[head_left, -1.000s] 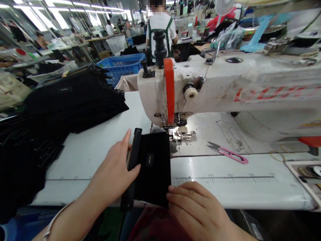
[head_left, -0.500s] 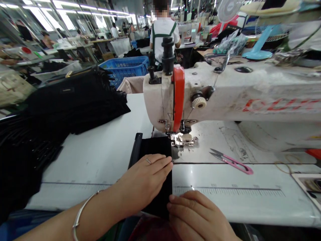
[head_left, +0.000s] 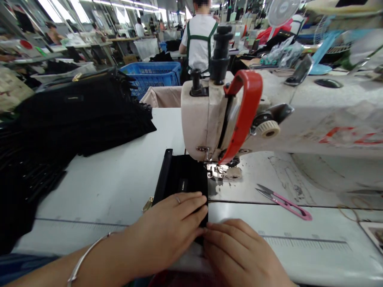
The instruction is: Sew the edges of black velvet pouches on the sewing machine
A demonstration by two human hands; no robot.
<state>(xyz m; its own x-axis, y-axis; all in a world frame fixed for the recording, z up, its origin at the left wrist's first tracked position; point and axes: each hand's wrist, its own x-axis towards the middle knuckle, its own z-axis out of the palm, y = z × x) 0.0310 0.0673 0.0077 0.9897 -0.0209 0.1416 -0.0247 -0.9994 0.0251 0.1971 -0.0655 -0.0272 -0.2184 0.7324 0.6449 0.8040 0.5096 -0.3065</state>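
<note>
A black fabric bag piece (head_left: 173,171) lies under the sewing machine's presser foot (head_left: 214,170), its right edge along the foot. It has a small label (head_left: 183,185) and a zipper strip down its left side, with a gold zipper pull (head_left: 147,204). My left hand (head_left: 170,227) rests flat on the piece, fingers stretched toward its right edge. By the near right corner, my right hand (head_left: 236,251) has its fingers together and closed on the fabric edge; its thumb is hidden.
Pink-handled thread snips (head_left: 284,203) lie right of the machine (head_left: 209,115). A pile of black bag pieces (head_left: 77,115) covers the table's left. Behind are a blue crate (head_left: 152,75) and a person (head_left: 200,40) facing away. A printed ruler (head_left: 305,242) runs along the front.
The fabric has moved farther under the foot, and its label and zipper pull now show. My right hand has come closer to my left. The view has shifted, with the machine looking nearer.
</note>
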